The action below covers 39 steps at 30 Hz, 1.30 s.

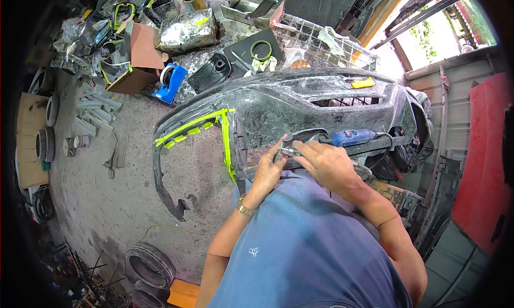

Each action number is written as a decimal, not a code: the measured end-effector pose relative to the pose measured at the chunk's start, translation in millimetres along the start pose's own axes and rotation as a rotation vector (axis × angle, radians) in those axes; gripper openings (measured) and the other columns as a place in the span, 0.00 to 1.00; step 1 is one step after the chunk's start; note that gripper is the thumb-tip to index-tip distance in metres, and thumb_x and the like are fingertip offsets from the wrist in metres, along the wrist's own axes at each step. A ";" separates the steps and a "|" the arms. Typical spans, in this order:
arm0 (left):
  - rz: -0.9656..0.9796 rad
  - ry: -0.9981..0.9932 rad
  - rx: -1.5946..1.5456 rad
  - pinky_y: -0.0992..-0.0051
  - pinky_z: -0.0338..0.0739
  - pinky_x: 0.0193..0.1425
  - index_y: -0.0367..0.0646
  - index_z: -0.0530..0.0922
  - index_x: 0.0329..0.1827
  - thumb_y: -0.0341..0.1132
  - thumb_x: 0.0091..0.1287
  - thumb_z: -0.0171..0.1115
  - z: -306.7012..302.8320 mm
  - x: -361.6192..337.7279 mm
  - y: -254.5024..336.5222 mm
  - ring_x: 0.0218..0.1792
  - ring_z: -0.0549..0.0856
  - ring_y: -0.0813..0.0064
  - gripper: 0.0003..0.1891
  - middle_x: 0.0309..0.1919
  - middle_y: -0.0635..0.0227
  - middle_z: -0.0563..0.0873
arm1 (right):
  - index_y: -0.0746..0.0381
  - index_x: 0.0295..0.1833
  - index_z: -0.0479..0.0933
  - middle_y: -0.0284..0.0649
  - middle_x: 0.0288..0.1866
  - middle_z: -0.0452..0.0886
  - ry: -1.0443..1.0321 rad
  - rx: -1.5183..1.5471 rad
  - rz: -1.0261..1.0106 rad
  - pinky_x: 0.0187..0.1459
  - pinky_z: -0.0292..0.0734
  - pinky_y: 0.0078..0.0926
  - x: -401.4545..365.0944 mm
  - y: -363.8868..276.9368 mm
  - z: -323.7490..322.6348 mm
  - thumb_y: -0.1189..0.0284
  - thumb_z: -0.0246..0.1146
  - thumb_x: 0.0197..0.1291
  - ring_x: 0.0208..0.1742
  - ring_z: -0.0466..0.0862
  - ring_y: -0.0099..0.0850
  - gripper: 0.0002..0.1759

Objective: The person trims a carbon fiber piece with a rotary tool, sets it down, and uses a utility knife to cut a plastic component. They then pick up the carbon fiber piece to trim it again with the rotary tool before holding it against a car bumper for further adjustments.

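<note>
A large dark bumper-like panel (289, 102) with a dusty woven surface lies across the middle, yellow-green tape (226, 142) along its left part. My left hand (267, 169), a watch on its wrist, has its fingers closed around a small metal piece (287, 151) close to the panel's lower edge. From the right, my right hand (326, 163) reaches the same piece, its fingers bent and pressed together over it. Just beyond my right hand, a blue rotary tool (353, 137) rests on the panel. The exact shape of the small piece is partly hidden by my fingers.
Behind the panel are a blue tape dispenser (170, 83), a cardboard box (140, 59), a green tape roll (261, 50) and a wire rack (316, 37). Tires (150, 265) lie at the lower left. A red panel (484, 163) stands at the right.
</note>
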<state>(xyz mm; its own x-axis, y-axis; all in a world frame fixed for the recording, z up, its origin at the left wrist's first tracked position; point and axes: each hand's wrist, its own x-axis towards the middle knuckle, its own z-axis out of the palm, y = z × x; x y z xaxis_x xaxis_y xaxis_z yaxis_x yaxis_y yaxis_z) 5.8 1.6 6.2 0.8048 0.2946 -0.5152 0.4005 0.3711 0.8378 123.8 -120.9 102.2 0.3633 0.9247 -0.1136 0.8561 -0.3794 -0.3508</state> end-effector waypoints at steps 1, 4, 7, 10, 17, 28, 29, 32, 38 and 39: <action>-0.012 -0.004 -0.003 0.83 0.70 0.36 0.52 0.67 0.74 0.23 0.61 0.53 0.0 -1.5 3.9 0.28 0.70 0.87 0.34 0.36 0.73 0.79 | 0.58 0.57 0.74 0.39 0.34 0.79 0.021 -0.012 0.014 0.32 0.79 0.36 1.4 2.8 -0.2 0.62 0.60 0.66 0.34 0.84 0.39 0.18; -0.012 -0.014 0.001 0.82 0.72 0.40 0.50 0.67 0.74 0.23 0.61 0.53 0.1 -1.2 6.7 0.32 0.72 0.86 0.34 0.38 0.72 0.80 | 0.58 0.56 0.74 0.39 0.34 0.79 0.038 -0.031 0.032 0.31 0.80 0.36 1.3 5.6 1.5 0.61 0.61 0.65 0.33 0.84 0.40 0.18; -0.024 -0.007 -0.013 0.82 0.72 0.45 0.49 0.67 0.74 0.23 0.61 0.53 0.6 -1.2 6.2 0.36 0.74 0.84 0.33 0.40 0.71 0.81 | 0.57 0.56 0.74 0.40 0.33 0.79 0.015 -0.021 0.026 0.31 0.80 0.36 -0.3 1.0 -0.6 0.62 0.61 0.65 0.33 0.84 0.40 0.18; -0.027 0.001 -0.019 0.82 0.73 0.43 0.49 0.67 0.74 0.23 0.61 0.53 0.0 -0.3 1.4 0.34 0.75 0.84 0.33 0.39 0.72 0.81 | 0.57 0.57 0.74 0.40 0.33 0.80 -0.028 0.012 0.014 0.31 0.79 0.36 -3.5 -3.7 0.3 0.62 0.61 0.65 0.33 0.84 0.40 0.18; -0.143 -0.013 -0.208 0.86 0.61 0.19 0.44 0.75 0.54 0.28 0.63 0.60 -1.2 1.1 6.4 0.19 0.69 0.92 0.15 0.23 0.82 0.72 | 0.58 0.56 0.75 0.43 0.36 0.81 0.109 0.151 0.042 0.32 0.78 0.39 0.5 13.5 5.2 0.63 0.60 0.66 0.34 0.84 0.43 0.16; -0.148 -0.014 -0.260 0.85 0.58 0.18 0.47 0.75 0.45 0.26 0.63 0.60 -1.0 -0.4 5.7 0.19 0.67 0.91 0.10 0.22 0.83 0.70 | 0.58 0.55 0.75 0.43 0.33 0.80 -0.004 0.128 0.010 0.31 0.78 0.40 0.1 9.6 12.5 0.62 0.59 0.66 0.32 0.83 0.43 0.16; -0.148 -0.006 -0.259 0.86 0.58 0.18 0.47 0.75 0.45 0.26 0.63 0.60 -0.5 -0.5 5.4 0.19 0.67 0.91 0.10 0.22 0.83 0.70 | 0.58 0.55 0.76 0.43 0.33 0.80 0.021 0.138 0.017 0.30 0.78 0.39 0.8 10.5 12.3 0.61 0.60 0.66 0.31 0.83 0.43 0.16; -0.158 -0.018 -0.238 0.86 0.59 0.18 0.47 0.75 0.49 0.26 0.62 0.61 -1.9 3.1 -5.0 0.19 0.67 0.91 0.12 0.23 0.83 0.71 | 0.58 0.55 0.76 0.42 0.32 0.80 0.046 0.135 0.019 0.29 0.78 0.39 0.0 12.0 13.6 0.61 0.60 0.66 0.31 0.83 0.43 0.16; -0.183 0.024 -0.249 0.84 0.62 0.18 0.37 0.67 0.70 0.25 0.61 0.59 0.9 2.9 -2.8 0.17 0.68 0.90 0.30 0.27 0.81 0.74 | 0.58 0.56 0.76 0.43 0.32 0.80 -0.002 0.110 0.020 0.29 0.78 0.39 -0.2 8.5 8.8 0.61 0.61 0.65 0.31 0.84 0.42 0.17; -0.182 0.025 -0.251 0.84 0.62 0.18 0.37 0.67 0.70 0.25 0.61 0.59 1.1 3.0 -1.6 0.17 0.68 0.90 0.30 0.27 0.81 0.74 | 0.58 0.56 0.75 0.43 0.32 0.80 -0.010 0.110 0.024 0.29 0.78 0.39 0.4 7.9 8.4 0.61 0.61 0.66 0.31 0.84 0.42 0.18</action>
<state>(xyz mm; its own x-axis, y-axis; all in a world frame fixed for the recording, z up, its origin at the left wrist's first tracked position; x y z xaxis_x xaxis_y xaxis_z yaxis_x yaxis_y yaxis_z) 8.0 0.9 3.5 0.7176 0.2242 -0.6594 0.4137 0.6243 0.6626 127.7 -123.4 91.6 0.3793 0.9157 -0.1326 0.8013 -0.3967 -0.4479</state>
